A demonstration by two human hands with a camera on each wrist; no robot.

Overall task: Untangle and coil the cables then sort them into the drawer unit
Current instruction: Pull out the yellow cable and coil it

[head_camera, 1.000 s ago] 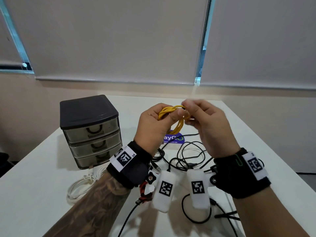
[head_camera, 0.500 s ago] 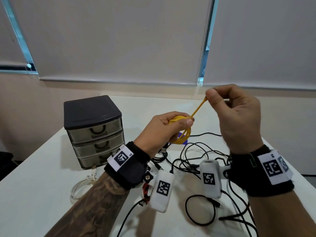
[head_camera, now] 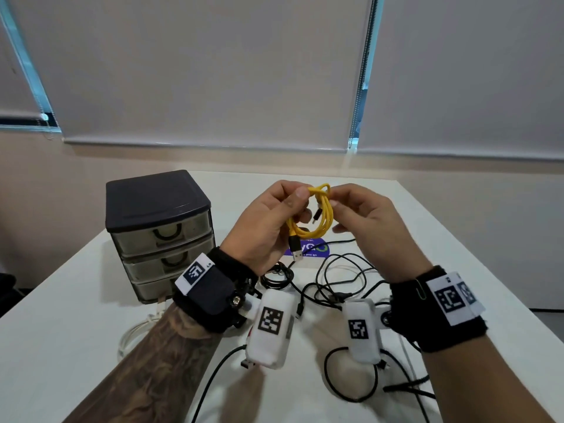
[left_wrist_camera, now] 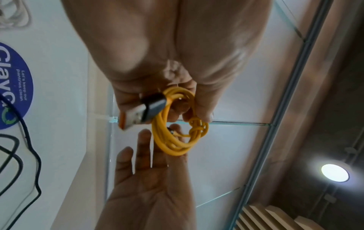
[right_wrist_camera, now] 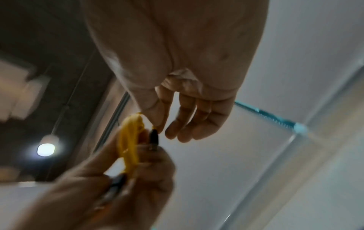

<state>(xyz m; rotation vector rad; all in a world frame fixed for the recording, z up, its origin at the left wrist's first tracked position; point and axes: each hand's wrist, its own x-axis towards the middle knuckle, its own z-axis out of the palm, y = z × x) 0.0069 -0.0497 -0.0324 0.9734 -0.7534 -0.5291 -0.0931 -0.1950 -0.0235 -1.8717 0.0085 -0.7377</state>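
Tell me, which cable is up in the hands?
The yellow cable, coiled and held by the left hand. The black cables and the white cable lie on the table.

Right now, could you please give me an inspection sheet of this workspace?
Surface: white table.
Job's things: yellow USB cable coiled, tied at top; drawer unit, three drawers shut.
Clutter: purple sticker.
Hands: left hand grips the coil; right hand pinches its top.
Cables: black cables tangled; white cable by the unit.
Surroundings: window blinds down.
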